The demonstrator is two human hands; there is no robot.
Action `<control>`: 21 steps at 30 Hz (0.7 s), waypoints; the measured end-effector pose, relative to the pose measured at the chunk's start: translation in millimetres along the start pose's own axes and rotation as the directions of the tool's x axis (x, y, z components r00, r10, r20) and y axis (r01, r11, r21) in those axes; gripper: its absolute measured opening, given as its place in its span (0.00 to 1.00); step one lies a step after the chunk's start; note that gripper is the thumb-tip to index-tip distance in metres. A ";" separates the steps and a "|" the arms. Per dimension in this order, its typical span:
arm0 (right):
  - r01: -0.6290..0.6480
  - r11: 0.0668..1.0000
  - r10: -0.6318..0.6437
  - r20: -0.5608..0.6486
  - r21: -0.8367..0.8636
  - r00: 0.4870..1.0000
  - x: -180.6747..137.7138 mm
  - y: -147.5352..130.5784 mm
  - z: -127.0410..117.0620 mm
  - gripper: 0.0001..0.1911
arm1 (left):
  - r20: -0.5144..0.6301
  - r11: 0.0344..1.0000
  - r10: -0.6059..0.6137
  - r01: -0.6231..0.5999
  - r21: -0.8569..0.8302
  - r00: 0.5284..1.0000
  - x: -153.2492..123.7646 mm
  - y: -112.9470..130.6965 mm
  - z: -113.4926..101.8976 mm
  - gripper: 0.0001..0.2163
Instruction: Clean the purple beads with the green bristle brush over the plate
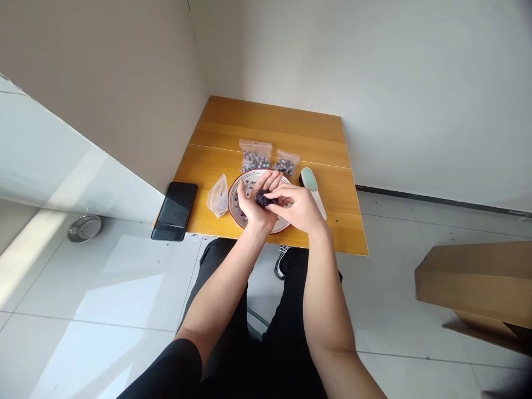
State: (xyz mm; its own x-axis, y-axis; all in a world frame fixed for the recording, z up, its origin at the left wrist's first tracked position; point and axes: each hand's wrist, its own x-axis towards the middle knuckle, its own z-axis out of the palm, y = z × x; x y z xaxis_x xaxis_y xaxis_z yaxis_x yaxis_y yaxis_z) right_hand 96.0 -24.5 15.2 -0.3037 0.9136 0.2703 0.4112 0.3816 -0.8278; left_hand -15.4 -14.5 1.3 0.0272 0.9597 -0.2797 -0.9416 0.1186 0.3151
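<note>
My left hand (253, 202) is cupped palm up over a round plate (233, 210) with a dark red rim, and a dark purple clump of beads (262, 197) rests in its palm. My right hand (297, 206) reaches in from the right, its fingertips pinched on the bead clump. The plate holds loose beads, mostly hidden under my hands. Both hands are above the front middle of a small wooden table (266, 133).
Two clear bags of beads (255, 156) (285, 164) lie behind the plate, and a crumpled clear bag (218, 195) lies to its left. A black phone (175, 210) overhangs the table's left corner. A white and green tool (312, 188) lies right. A cardboard box (474, 282) and metal bowl (85, 228) sit on the floor.
</note>
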 end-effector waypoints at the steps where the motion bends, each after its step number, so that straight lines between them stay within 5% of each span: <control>1: 0.006 1.000 -0.006 -0.015 0.008 1.000 0.3 -1.1 -0.4 0.10 | 0.010 1.000 -0.004 0.004 -0.004 1.000 -0.1 -0.8 -0.3 0.30; 8: -0.042 0.992 0.067 -0.208 0.122 0.976 0.8 5.9 -10.7 0.15 | -0.026 0.998 -0.018 0.019 0.052 1.000 1.4 1.8 -2.0 0.30; 18: -0.081 0.995 0.084 0.056 -0.051 0.995 -1.9 -0.5 -5.4 0.12 | 0.013 1.000 0.001 -0.001 0.028 1.000 -1.3 0.4 -0.8 0.31; 21: -0.066 0.997 0.068 0.033 -0.048 0.997 -0.6 -3.5 -3.0 0.13 | 0.031 1.000 -0.004 0.004 0.026 1.000 -2.0 0.2 -1.1 0.31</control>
State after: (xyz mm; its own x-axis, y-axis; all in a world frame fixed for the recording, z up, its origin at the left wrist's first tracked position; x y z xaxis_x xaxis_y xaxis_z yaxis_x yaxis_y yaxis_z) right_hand 97.3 -26.0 19.4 -0.3033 0.9323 0.1973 0.4714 0.3268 -0.8191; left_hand -16.0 -16.7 1.0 0.0419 0.9667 -0.2525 -0.9324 0.1287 0.3378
